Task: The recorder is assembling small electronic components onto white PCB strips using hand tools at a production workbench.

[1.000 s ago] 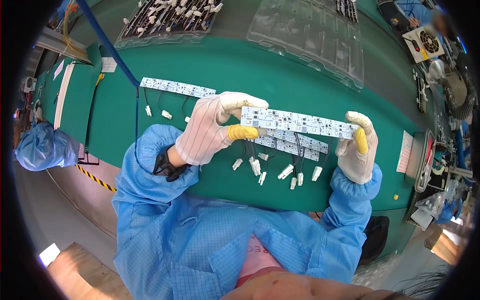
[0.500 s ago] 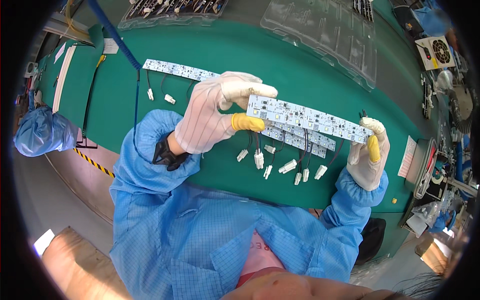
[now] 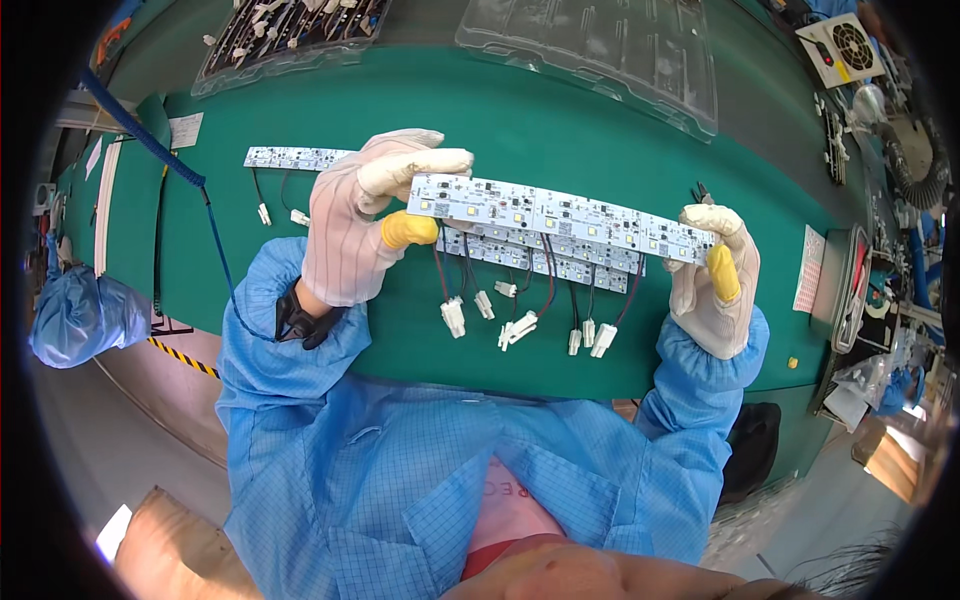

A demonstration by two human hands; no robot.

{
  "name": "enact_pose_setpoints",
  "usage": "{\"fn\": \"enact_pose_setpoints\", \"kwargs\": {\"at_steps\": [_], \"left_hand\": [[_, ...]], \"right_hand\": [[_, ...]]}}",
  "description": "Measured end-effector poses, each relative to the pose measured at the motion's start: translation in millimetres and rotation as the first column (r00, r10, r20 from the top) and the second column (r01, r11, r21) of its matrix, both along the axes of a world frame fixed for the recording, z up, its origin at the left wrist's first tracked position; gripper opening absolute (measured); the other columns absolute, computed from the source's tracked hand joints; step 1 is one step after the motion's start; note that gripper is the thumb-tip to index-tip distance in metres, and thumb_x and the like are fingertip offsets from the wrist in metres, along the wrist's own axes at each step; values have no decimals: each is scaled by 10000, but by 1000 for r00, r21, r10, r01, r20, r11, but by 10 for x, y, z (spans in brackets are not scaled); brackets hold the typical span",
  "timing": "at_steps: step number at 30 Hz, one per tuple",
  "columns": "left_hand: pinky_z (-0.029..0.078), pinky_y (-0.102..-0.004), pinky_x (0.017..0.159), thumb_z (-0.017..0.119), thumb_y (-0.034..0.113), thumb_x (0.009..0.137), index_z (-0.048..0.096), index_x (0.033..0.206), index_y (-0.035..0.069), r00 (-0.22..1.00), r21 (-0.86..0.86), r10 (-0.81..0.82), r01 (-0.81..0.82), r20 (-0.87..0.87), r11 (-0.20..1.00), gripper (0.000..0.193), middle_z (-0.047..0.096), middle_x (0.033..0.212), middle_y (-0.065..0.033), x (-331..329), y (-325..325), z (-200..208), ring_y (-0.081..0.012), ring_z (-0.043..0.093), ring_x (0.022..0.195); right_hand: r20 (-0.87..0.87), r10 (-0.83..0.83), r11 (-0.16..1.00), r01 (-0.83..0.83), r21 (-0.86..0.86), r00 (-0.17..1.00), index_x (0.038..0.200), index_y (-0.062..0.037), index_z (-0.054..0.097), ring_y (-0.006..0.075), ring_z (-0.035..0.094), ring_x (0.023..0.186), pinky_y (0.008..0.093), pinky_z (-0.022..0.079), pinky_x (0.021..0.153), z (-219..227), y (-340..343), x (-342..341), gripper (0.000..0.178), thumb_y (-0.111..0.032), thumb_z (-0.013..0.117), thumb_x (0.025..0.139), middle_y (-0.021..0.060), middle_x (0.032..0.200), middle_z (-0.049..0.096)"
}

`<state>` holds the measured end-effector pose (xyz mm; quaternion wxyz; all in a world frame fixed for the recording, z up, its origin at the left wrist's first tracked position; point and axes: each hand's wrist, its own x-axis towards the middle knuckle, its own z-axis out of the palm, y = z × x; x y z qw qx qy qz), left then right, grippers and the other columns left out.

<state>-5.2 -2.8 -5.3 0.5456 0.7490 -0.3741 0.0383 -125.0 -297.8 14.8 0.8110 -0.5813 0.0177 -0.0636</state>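
Between my gloved hands is a long white LED circuit board (image 3: 560,215), raised above the bench. My left hand (image 3: 365,215) pinches its left end between fingers and a yellow-covered thumb. Its right end is gripped by my right hand (image 3: 715,275), also with a yellow thumb cover. Behind and below it, more LED boards (image 3: 590,268) lie partly hidden. Dark wires hang down to several white connectors (image 3: 520,330); which board each belongs to is hard to tell. Another LED board (image 3: 295,157) lies to the left, partly behind my left hand, with its own wired connectors.
A clear plastic tray (image 3: 600,75) lies at the back of the green mat (image 3: 480,370). At the back left, another tray (image 3: 290,50) holds many wired parts. A blue coiled cord (image 3: 140,125) hangs at left. A fan unit (image 3: 842,50) stands far right.
The view has shifted, so trays and boards appear farther left. Both hands still hold the board by its ends, and its right end looks a little higher, the board more level.
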Motion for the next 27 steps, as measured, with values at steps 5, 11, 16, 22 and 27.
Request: {"fn": "enact_pose_setpoints", "kwargs": {"at_steps": [5,11,16,22,27], "left_hand": [[440,-403,927,558,570,802,643,1097,20,998,-51,-55,57,38,997,630,696,837,-94,33,-37,8,-270,614,987],[410,-397,959,561,544,843,603,1120,-47,996,-58,23,-28,-84,998,654,683,938,-148,-23,-11,-25,-264,595,1006],[436,-393,943,605,523,838,563,1169,-59,990,-138,-6,-14,-142,990,671,653,1011,-192,-6,23,-133,-254,626,963],[478,-348,891,587,550,839,552,1209,-39,970,-94,64,-88,-233,992,696,634,1082,-184,2,-20,-101,-230,632,957],[505,-318,843,489,641,837,556,1219,-19,955,114,136,-109,-263,987,766,644,1085,-168,21,-39,-39,-199,644,947]], "right_hand": [[15,-44,996,45,-77,999,1071,7,552,69,517,468,190,376,434,2,-20,-31,317,-230,648,882,67,695,594],[-2,34,997,-34,-64,999,1082,9,558,44,514,483,177,373,445,80,12,-36,305,-164,673,858,55,757,616],[-83,10,997,-16,-73,997,1065,8,587,69,524,474,177,375,431,99,-4,-78,281,-77,658,806,79,837,649],[-45,94,988,-99,-119,995,1121,66,511,71,546,467,190,446,491,118,-24,-70,496,-320,672,853,115,824,631],[-8,164,986,-164,-2,986,1162,99,488,85,562,474,184,466,500,66,-66,-78,555,-348,640,870,162,813,646]]}}
